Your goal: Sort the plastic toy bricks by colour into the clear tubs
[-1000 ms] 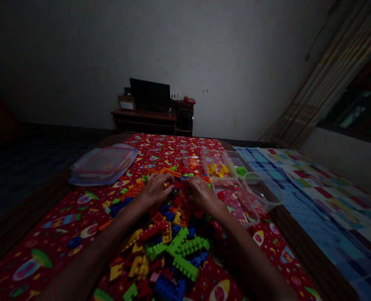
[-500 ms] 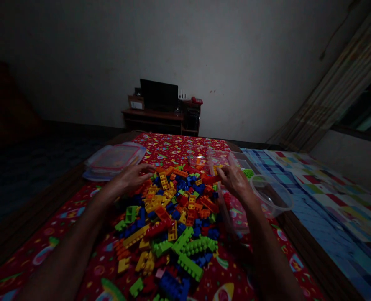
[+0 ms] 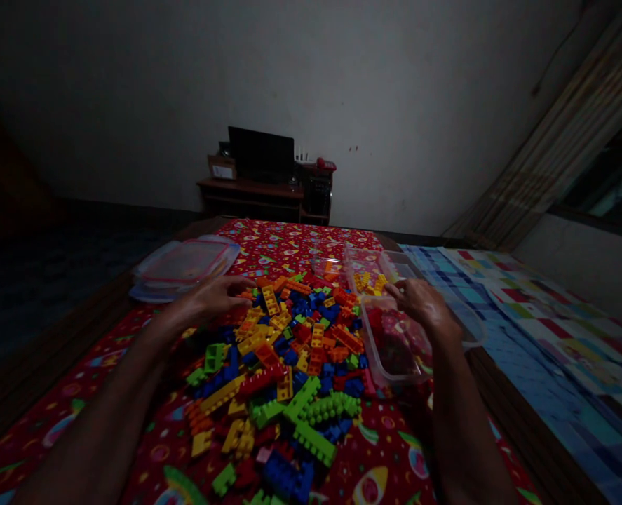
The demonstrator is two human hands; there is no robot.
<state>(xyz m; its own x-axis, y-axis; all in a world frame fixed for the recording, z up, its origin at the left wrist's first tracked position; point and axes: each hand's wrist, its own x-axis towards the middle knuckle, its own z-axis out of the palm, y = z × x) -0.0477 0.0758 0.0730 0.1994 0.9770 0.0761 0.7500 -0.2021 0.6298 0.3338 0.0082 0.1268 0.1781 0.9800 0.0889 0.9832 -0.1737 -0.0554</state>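
A big pile of coloured toy bricks [image 3: 289, 351] lies on a red patterned cloth [image 3: 105, 379]. My left hand [image 3: 210, 298] rests at the pile's far left edge with its fingers stretched out over orange bricks, and I see nothing held in it. My right hand [image 3: 421, 301] hovers over the far rim of a clear tub holding red bricks [image 3: 395, 351]. Its fingers curl downward, and the dim light hides whatever they may hold.
Behind the red-brick tub stand clear tubs with yellow bricks [image 3: 366, 273] and green bricks [image 3: 402, 266], and a round clear tub [image 3: 471, 330] sits to the right. Stacked clear lids [image 3: 184, 263] lie far left. A checked mat [image 3: 526, 330] lies right of the table edge.
Both hands left the middle of the pile and spread apart. The left went to the pile's left edge; the right swung over the red-brick tub.
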